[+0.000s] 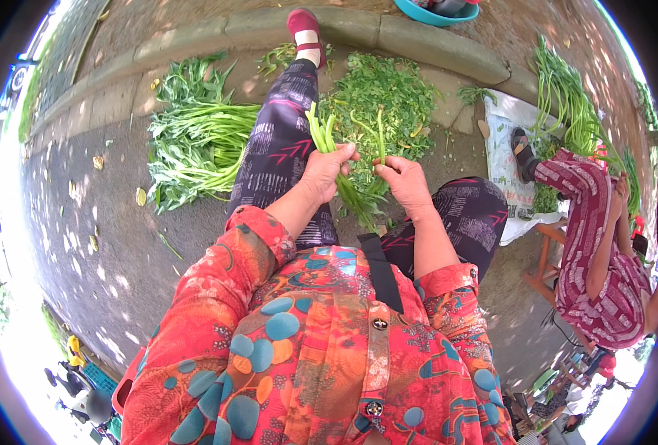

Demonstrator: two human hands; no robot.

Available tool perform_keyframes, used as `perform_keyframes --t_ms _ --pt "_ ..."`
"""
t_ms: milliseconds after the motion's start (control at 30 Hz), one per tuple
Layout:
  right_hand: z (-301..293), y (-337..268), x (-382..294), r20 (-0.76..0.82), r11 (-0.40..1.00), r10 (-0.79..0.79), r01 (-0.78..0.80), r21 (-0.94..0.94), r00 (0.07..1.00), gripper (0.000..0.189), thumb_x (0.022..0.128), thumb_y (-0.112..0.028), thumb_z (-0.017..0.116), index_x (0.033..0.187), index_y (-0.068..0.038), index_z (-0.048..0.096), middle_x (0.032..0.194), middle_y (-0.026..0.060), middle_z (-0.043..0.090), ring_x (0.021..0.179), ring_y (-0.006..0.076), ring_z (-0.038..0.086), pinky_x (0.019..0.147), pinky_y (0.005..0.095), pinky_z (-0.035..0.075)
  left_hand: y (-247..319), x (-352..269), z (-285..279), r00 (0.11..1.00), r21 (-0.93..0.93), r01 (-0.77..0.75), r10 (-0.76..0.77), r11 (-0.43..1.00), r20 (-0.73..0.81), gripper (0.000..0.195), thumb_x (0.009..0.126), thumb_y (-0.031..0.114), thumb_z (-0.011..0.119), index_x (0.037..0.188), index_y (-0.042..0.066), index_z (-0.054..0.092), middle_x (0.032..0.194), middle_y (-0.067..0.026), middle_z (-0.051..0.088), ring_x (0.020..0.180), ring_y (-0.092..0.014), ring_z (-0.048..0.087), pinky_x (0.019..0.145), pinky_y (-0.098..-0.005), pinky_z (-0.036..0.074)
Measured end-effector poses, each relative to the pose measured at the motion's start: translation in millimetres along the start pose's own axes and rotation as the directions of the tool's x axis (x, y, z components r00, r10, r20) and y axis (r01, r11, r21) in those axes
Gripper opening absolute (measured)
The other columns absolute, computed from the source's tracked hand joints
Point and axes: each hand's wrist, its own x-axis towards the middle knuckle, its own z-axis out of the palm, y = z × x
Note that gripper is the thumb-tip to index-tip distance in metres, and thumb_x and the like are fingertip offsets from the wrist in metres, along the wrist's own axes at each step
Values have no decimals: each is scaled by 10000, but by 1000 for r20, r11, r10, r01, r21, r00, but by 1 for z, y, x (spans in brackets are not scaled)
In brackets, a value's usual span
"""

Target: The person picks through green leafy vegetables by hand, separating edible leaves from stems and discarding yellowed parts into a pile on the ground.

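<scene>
My left hand [326,168] is closed around a small bunch of green leafy stems [321,132], cut ends pointing away from me and leaves hanging towards my lap. To its right, my right hand [405,181] pinches a thin green stem [381,136] between thumb and fingers. The lower part of that stem meets the leaves under my hands, and I cannot tell where it ends. Beyond both hands a wide heap of loose green leaves [387,92] lies on the pavement. A large pile of long-stemmed greens [206,139] rests left of my outstretched leg.
A stone kerb [434,41] crosses beyond the heap, with a blue basin [440,19] past it. At right, a seated person [590,250] has a foot on a white printed sack [501,144], near more long greens [570,100]. A wooden stool [545,261] stands under that person.
</scene>
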Motion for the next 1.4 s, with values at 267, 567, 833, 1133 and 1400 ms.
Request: perform_keyframes --t_ms 267,567,833,1133,1400 --pt "-1 -6 -3 -12 999 28 -28 -40 1000 220 749 -160 662 919 -20 676 691 -6 613 617 56 488 577 230 411 2 -10 12 996 122 -68 74 990 -45 203 785 236 692 769 65 584 690 -21 563 525 -104 431 501 -227 350" --pt "5 -12 -5 -40 950 -75 59 -306 996 214 704 -213 703 780 -20 652 633 78 598 546 159 531 541 301 431 0 -10 11 998 171 -61 62 983 -1 208 741 154 731 862 21 627 678 -6 562 536 -90 432 510 -231 353" --pt "18 -13 -11 -23 816 -220 172 -552 975 262 692 -261 712 696 -26 595 697 149 591 635 328 574 570 396 450 -5 -16 17 999 356 -22 34 934 -28 225 724 130 739 878 7 630 697 1 564 561 -73 454 513 -219 379" --pt "14 -16 -8 -140 943 -107 56 -328 984 283 667 -241 743 655 -3 591 608 122 571 530 236 532 518 347 429 -5 -9 10 996 210 -76 84 975 -31 179 778 125 671 891 16 585 741 -36 600 539 -83 459 507 -222 388" --pt "18 -5 -15 -18 861 -190 158 -483 982 304 626 -241 759 638 -2 574 642 151 577 576 296 561 561 374 451 1 -4 8 999 114 -34 34 993 1 180 837 141 599 957 8 586 840 -85 640 529 -80 438 510 -217 386"
